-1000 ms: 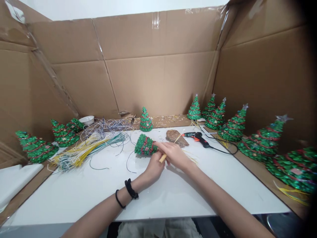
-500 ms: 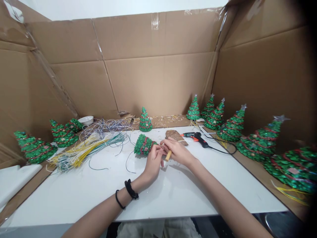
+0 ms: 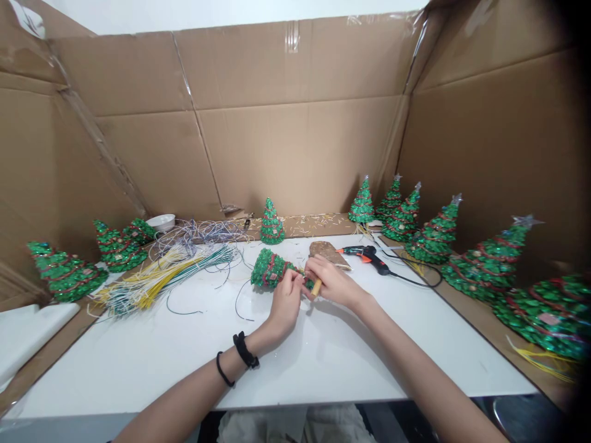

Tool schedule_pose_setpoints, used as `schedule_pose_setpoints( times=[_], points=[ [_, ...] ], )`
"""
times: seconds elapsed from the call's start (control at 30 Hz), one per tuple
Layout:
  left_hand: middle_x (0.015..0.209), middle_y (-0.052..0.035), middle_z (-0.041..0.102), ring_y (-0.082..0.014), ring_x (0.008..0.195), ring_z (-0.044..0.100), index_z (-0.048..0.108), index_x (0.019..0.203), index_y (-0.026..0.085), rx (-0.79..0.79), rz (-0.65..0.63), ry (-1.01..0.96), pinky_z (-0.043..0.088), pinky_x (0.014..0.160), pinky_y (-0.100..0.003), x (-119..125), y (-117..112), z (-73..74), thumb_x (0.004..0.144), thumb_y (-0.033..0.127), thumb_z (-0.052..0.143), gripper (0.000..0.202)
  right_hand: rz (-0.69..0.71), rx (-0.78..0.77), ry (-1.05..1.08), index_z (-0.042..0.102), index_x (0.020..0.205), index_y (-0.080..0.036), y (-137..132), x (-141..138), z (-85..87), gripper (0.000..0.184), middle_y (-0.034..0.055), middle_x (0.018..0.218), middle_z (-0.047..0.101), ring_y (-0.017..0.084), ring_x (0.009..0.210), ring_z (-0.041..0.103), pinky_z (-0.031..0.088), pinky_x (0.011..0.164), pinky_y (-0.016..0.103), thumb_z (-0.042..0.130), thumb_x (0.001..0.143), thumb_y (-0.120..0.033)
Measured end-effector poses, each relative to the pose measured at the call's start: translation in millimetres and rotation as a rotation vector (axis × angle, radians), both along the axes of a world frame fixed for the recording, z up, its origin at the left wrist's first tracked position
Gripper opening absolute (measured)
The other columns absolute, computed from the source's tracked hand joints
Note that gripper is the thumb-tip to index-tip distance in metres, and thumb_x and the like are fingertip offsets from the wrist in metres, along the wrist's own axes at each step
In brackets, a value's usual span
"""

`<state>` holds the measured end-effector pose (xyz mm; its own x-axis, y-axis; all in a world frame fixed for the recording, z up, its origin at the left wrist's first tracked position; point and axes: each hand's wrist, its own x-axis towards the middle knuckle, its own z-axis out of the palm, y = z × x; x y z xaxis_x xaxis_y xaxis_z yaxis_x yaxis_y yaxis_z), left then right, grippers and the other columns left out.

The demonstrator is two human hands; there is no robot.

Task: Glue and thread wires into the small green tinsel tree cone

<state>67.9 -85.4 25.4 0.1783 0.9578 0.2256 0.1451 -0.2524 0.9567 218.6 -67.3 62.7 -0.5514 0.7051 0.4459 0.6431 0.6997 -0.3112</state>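
The left hand [image 3: 285, 301] pinches the narrow end of a tinsel Christmas tree [image 3: 266, 269] lying on its side on the white tabletop [image 3: 341, 363]; the right hand [image 3: 332, 283], curled round a tan stick [image 3: 316, 287], works close against it. Should the pinch slacken, the tree could roll and the stick might slip. A loose dark wire [image 3: 236, 301] near the tree could snag. Beyond the right hand, a glue gun [image 3: 379, 264] and brown slab [image 3: 325, 249] limit its reach forward; a smaller upright tree [image 3: 272, 226] stands behind.
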Motion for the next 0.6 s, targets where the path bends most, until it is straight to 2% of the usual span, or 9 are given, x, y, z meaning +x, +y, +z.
schedule_pose_setpoints(
  times=[0.1,0.4,0.5,0.6],
  points=[
    [0.049,0.005,0.055,-0.0129,0.047,0.047,0.04,0.078,0.022,0.009,-0.005,0.016,0.033,0.056,-0.024,-1,0,0.9,0.093,0.039,0.034,0.024,-0.005,0.003,0.02,0.043,0.075,-0.02,-1,-1,0.1,0.019,0.0041,0.074,0.048,0.019,0.077,0.045,0.037,0.064,0.027,0.035,0.091,-0.014],
    [0.04,0.0069,0.044,-0.0117,0.039,0.042,0.038,0.067,0.022,0.091,0.058,0.109,0.032,0.051,-0.025,-5,3,2.1,0.094,0.042,0.03,0.035,0.003,0.009,0.039,0.043,0.075,-0.02,-4,-5,1.2,0.02,0.0045,0.075,0.049,0.019,0.076,0.047,0.037,0.064,0.027,0.034,0.093,-0.018],
    [0.038,0.0063,0.042,-0.0116,0.038,0.042,0.042,0.065,0.022,0.146,0.053,0.164,0.032,0.05,-0.025,-10,6,10.6,0.094,0.042,0.029,0.038,0.007,0.029,0.044,0.044,0.077,-0.02,-7,-8,2.0,0.021,0.0045,0.077,0.051,0.018,0.075,0.048,0.038,0.065,0.026,0.033,0.094,-0.02],
    [0.038,0.005,0.044,-0.0113,0.039,0.043,0.046,0.061,0.021,0.216,0.031,0.186,0.034,0.05,-0.024,-25,13,26.1,0.093,0.043,0.032,0.041,-0.036,0.075,0.043,0.046,0.078,-0.02,-6,-9,2.1,0.021,0.0043,0.075,0.053,0.018,0.074,0.049,0.036,0.064,0.026,0.033,0.094,-0.021]
  ],
)
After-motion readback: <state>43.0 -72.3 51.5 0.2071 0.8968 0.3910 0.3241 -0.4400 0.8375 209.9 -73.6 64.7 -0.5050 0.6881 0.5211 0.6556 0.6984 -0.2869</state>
